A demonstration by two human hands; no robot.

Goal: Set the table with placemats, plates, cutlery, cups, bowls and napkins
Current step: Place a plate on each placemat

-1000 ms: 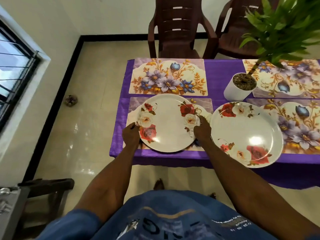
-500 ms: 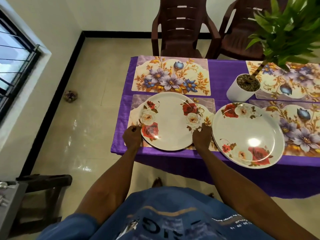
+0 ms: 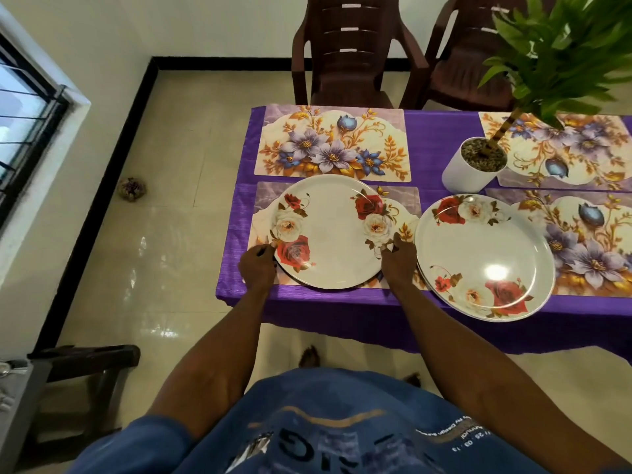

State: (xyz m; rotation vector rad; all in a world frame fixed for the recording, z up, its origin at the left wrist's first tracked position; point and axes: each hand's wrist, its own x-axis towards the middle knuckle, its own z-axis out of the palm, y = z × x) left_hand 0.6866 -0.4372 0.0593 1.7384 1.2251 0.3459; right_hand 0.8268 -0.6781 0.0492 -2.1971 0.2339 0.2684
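Observation:
A white plate [image 3: 331,234] with red and cream roses lies on the near-left floral placemat [image 3: 407,196]. My left hand [image 3: 256,265] pinches its left rim. At the right rim my right hand [image 3: 398,261] holds on with curled fingers. A second rose plate [image 3: 482,254] lies to the right, partly on the near-right placemat [image 3: 595,241], and juts over the table's front edge. Two more placemats, far left [image 3: 331,142] and far right [image 3: 581,148], carry nothing.
A purple cloth [image 3: 434,145] covers the table. A white pot [image 3: 473,165] with a tall green plant stands at the middle, touching the far-right placemat. Two brown plastic chairs [image 3: 349,56] stand behind the table. A dark stool [image 3: 85,357] is at my lower left.
The plate has shifted slightly toward the table's front edge on its placemat, and both hands have slid along its rim toward me. The second plate has stayed put.

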